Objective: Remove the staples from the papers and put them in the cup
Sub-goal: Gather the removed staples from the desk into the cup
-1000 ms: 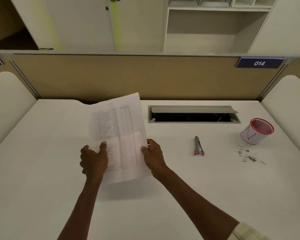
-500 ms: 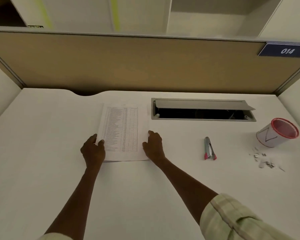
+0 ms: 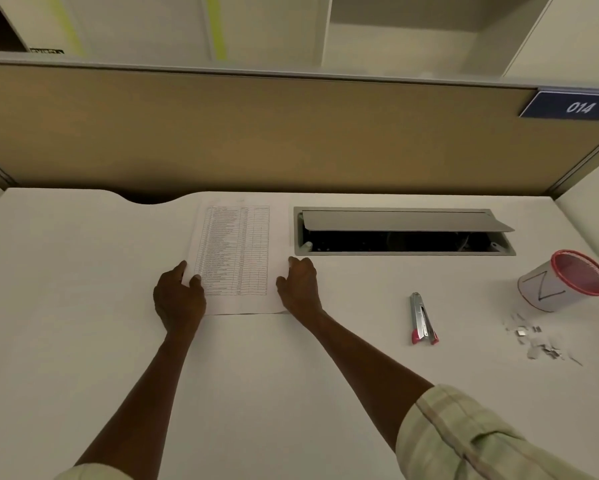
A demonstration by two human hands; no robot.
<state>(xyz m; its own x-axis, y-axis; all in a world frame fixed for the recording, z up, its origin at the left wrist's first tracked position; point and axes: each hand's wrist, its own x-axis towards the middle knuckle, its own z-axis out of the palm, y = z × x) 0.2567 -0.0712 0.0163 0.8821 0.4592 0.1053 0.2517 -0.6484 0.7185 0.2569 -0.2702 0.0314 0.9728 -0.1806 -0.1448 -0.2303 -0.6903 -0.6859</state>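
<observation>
A printed sheaf of papers (image 3: 237,258) lies flat on the white desk (image 3: 83,289), near the back middle. My left hand (image 3: 178,299) holds its lower left edge, thumb and a finger on the sheet. My right hand (image 3: 299,285) holds the lower right edge with curled fingers. A white cup (image 3: 550,289) with a red rim lies tipped on its side at the far right. Several loose staples and paper bits (image 3: 537,341) are scattered just in front of the cup. A silver and pink staple remover (image 3: 422,318) lies between my right hand and the cup.
An open grey cable hatch (image 3: 405,232) is sunk into the desk right of the papers. A tan partition (image 3: 256,133) closes the back, with a blue "014" tag (image 3: 575,106) at its right end.
The papers went from raised and tilted in both hands to flat on the desk, further back. Both hands stayed at the sheet's lower edges. The camera moved forward.
</observation>
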